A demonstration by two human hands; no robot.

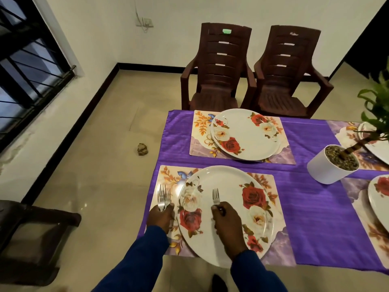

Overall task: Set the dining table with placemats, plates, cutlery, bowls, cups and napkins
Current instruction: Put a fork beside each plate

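L hand (161, 216): my fingers are clamped on a bundle of forks (163, 197), tines up and pointing away from me, held over the L edge of the near placemat (271, 186); exact fork count can't be read, tines overlap. R hand (226, 223): fingers curled round the handle of a single fork (215, 197), tines forward, held above the near plate (227, 209); whether it touches the plate I can't tell. Both my sleeves are blue. Near plate: white w/ red and white roses, sits on near placemat, overhanging the mat's front edge toward me. Far placemat (200, 131), opp. side of desk: carries what looks like two stacked plates (245, 133), same rose pattern, top one shifted slightly R of the lower. No cutlery seen at that setting. Desk is covered w/ a purple cloth (305, 199). R side: two more placemats w/ plates, both cut off by the frame edge; far-right plate (376, 148) partly hidden by a plant, near-right plate (379, 192) only partly in view. White pot (322, 167) w/ pebbles and a green plant stands on the cloth between the settings, tilted in this wide-angle view. Two dark brown plastic chairs (219, 68) stand side by side beyond the desk's far edge. A small crumpled brown object (142, 149) lies on the floor L of the desk. Barred window at upper L.
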